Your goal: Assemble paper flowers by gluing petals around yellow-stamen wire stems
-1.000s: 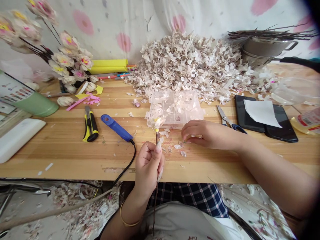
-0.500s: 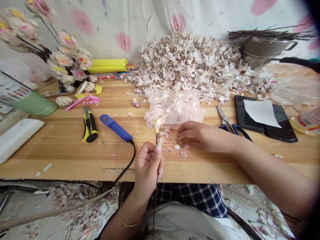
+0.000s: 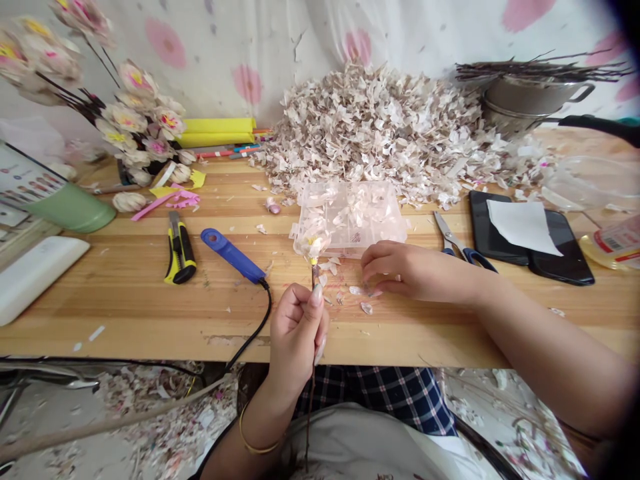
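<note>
In my left hand (image 3: 300,327), fingers closed round a thin brown twig stem, is a handmade flower (image 3: 313,245) with pale petals and a yellow band beneath its head. It stands upright, its head in front of a clear compartment box (image 3: 367,230) holding loose petals. My right hand (image 3: 400,270) rests low over the table by the box's front right corner. Its thumb and fingers are curled but apart, beside a pale loose petal (image 3: 357,291). Another petal (image 3: 367,308) lies just nearer to me. Whether a fingertip touches a petal is hard to tell.
A big heap of dried petals (image 3: 380,127) fills the back. Scissors (image 3: 453,240) and a black phone (image 3: 565,257) lie on the right. Leftward are a blue corded tool (image 3: 233,255), a utility knife (image 3: 180,250) and finished flowers (image 3: 125,120).
My right hand has drawn slightly to the right, and its fingertips have come away from the loose petal. My left hand and the flower stay practically still.
</note>
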The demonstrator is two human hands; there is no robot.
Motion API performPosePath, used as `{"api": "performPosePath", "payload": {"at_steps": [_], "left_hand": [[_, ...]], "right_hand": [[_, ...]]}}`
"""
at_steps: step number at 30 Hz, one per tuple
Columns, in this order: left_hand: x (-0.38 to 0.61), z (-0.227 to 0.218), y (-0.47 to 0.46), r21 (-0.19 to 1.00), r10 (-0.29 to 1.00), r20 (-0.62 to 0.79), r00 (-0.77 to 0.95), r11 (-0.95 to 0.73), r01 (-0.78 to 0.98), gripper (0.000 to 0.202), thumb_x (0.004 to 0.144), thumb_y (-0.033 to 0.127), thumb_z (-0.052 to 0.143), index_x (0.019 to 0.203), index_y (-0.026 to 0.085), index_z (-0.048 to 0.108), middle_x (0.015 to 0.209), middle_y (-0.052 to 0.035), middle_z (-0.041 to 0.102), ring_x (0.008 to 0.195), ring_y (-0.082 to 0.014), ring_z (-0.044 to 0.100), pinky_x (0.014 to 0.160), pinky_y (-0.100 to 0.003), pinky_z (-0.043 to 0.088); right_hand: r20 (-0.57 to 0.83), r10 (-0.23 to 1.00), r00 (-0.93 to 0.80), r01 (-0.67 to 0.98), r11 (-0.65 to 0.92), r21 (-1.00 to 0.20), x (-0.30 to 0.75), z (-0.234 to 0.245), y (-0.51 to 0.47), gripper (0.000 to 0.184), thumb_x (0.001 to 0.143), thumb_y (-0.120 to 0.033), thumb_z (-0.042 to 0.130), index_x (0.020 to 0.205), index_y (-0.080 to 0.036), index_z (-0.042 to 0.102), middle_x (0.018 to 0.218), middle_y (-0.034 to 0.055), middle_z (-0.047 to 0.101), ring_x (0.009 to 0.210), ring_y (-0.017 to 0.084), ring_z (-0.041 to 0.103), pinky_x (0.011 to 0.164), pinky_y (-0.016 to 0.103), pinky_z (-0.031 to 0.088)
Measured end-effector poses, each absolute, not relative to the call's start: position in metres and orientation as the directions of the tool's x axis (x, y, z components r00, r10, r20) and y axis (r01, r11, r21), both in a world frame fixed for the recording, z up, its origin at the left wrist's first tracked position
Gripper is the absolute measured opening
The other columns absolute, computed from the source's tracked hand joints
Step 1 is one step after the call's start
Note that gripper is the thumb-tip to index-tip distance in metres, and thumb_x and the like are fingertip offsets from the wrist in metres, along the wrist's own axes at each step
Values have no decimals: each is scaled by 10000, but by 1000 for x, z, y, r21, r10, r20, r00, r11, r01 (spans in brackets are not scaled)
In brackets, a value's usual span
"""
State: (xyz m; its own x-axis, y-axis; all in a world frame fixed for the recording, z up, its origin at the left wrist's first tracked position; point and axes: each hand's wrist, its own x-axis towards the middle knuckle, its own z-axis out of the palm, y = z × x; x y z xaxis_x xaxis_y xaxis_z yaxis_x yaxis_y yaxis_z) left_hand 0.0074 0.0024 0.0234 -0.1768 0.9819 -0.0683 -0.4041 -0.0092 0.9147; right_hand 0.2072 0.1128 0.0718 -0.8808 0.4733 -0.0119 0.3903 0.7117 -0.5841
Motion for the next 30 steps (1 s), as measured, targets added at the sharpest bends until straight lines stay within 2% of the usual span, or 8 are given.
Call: {"api": "performPosePath", "payload": {"at_steps": [5, 12, 19, 30], "left_hand": [[7, 23, 2, 912, 984, -63, -167, -11, -410, 340, 892, 409, 664, 710, 196, 471, 379, 110, 433, 294, -25, 280, 327, -121, 239], [7, 23, 2, 910, 981, -68, -180, -13, -415, 331, 886, 408, 670, 714, 195, 485, 380, 107, 437, 288, -27, 287, 322, -124, 230], [7, 23, 3, 909, 981, -77, -177, -4, -417, 339, 874, 414, 684, 708, 194, 486, 373, 106, 437, 284, -26, 287, 316, -121, 229], [8, 23, 3, 906, 982, -66, -175, -14, -423, 328, 892, 399, 668, 709, 193, 490, 376, 107, 440, 289, -21, 288, 325, -116, 240]], "right_hand": [[-46, 443, -895, 398, 750, -527, 206, 75, 112, 192, 935, -133, 527, 883, -168, 709, 991, 89, 649, 947, 201, 594, 866, 346, 458], [-8, 411, -911, 372, 817, -441, 211, 72, 112, 173, 921, -151, 545, 970, -176, 709, 1061, 100, 657, 994, 221, 593, 853, 353, 457], [19, 362, -932, 333, 877, -346, 207, 74, 112, 211, 963, -184, 506, 888, -150, 700, 983, 114, 667, 947, 226, 580, 834, 368, 453], [36, 384, -923, 339, 852, -399, 208, 72, 113, 258, 983, -179, 451, 965, -155, 708, 1022, 111, 675, 953, 214, 603, 840, 355, 470]]}}
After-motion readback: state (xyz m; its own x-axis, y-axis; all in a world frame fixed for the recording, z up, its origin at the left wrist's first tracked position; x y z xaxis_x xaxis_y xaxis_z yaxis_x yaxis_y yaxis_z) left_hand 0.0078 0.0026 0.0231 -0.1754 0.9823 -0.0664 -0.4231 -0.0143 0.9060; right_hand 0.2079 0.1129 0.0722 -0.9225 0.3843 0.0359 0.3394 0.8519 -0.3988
